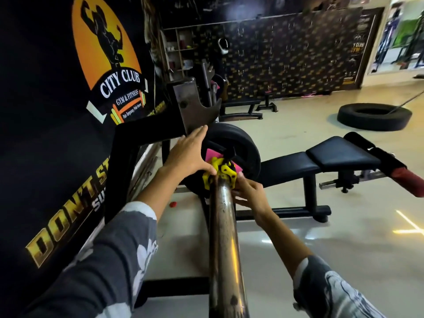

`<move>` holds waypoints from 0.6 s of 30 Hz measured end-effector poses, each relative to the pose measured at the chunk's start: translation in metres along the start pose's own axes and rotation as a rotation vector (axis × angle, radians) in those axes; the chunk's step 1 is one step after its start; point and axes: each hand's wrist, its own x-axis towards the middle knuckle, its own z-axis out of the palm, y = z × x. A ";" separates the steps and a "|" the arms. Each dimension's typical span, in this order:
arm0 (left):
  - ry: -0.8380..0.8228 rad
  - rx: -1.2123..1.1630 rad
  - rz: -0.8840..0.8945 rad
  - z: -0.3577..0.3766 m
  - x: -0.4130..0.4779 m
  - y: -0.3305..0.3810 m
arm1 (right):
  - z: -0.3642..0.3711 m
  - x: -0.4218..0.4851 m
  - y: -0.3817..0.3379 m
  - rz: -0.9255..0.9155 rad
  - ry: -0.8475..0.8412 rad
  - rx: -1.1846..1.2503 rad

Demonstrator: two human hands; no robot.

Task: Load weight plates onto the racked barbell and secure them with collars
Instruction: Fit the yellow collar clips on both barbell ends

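Running from the near bottom edge away into the scene, the worn steel barbell sleeve [223, 237] carries a black weight plate [238, 145] at its far end, close to the rack upright [188, 104]. A yellow collar [220, 172] sits around the sleeve, just on the near side of the plate, with something pink [213, 157] showing between them. The left hand [187, 154] is open, fingers spread and stretched out, its thumb touching the left side of the collar. The right hand [250, 193] has its fingers curled on the right side of the collar (I cannot tell if it grips firmly or only touches). Both forearms wear grey patterned sleeves. To the right of the plate stands a black padded bench [321, 159], and farther right a large tyre [374, 117] lies flat on the pale floor. A dark wall banner [68, 111] fills the left side.
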 end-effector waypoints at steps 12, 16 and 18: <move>0.039 -0.212 0.014 0.005 -0.003 -0.008 | -0.001 0.037 -0.051 0.467 -0.106 0.049; 0.067 -0.254 0.013 0.008 -0.005 -0.012 | -0.003 0.042 -0.041 0.467 0.010 0.084; 0.076 -0.269 0.010 0.010 -0.005 -0.013 | -0.005 0.042 -0.033 0.484 0.035 0.157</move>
